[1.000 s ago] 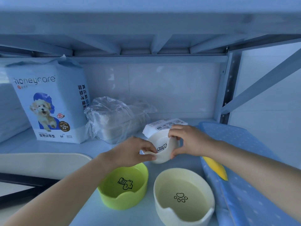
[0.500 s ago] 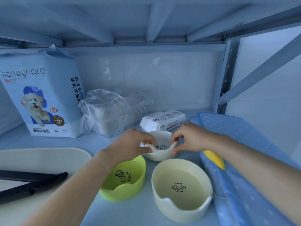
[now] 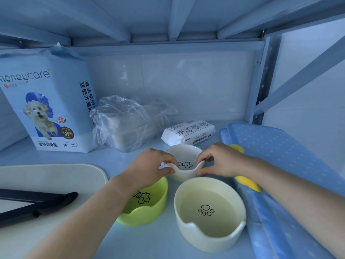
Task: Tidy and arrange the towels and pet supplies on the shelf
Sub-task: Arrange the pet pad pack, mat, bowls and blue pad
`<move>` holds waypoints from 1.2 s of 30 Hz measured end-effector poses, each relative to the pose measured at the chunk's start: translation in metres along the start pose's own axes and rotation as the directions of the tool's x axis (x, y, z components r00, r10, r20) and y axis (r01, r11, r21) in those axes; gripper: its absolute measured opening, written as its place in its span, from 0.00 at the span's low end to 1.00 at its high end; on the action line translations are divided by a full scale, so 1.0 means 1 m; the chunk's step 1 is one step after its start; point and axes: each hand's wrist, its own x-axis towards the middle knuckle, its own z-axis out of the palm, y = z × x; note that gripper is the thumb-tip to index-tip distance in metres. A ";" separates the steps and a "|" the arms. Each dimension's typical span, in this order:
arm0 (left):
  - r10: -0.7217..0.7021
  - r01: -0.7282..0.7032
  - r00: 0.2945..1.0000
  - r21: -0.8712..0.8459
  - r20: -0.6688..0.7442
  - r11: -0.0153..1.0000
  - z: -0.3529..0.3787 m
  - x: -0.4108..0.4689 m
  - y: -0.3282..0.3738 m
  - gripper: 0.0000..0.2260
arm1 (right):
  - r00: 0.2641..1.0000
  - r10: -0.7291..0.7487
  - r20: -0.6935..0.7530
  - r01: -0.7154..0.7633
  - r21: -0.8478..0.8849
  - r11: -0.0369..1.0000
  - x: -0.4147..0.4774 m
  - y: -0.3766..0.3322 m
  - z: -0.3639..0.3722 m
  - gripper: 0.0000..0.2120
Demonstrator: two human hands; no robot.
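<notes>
Both sets of fingers pinched on near rim of small white bowl (image 3: pixel 183 161), L hand (image 3: pixel 149 168) at its 9 o'clock, R hand (image 3: pixel 219 160) at 3 o'clock; bowl resting on shelf (image 3: pixel 158 240) centre. At bowl's 7 o'clock, just beside: green bowl (image 3: pixel 147 204), partly under L wrist. At 5 o'clock: cream bowl w/ paw print (image 3: pixel 209 208). At 12 o'clock: wipes pack (image 3: pixel 188 131). At 10 o'clock: clear plastic bag (image 3: pixel 127 124), then dog pad pack (image 3: pixel 48 109) upright at far left. At 3 o'clock, under R forearm: blue dotted towel (image 3: pixel 280 156) w/ yellow patch.
</notes>
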 end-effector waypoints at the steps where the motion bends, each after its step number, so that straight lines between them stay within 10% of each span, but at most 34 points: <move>1: -0.003 0.003 1.000 0.004 -0.003 1.000 0.000 -0.001 0.000 0.06 | 1.000 0.000 -0.009 0.000 0.006 1.000 0.000 0.000 0.001 0.05; 23: 0.037 -0.045 0.995 -0.087 -0.089 0.995 -0.035 -0.002 -0.002 0.08 | 0.981 -0.018 -0.192 0.054 0.185 0.981 0.010 -0.017 -0.016 0.07; 36: -0.152 0.244 0.914 0.211 -0.375 0.947 -0.116 0.008 -0.090 0.14 | 0.948 -0.229 -0.220 0.203 -0.135 0.970 0.114 -0.090 -0.017 0.16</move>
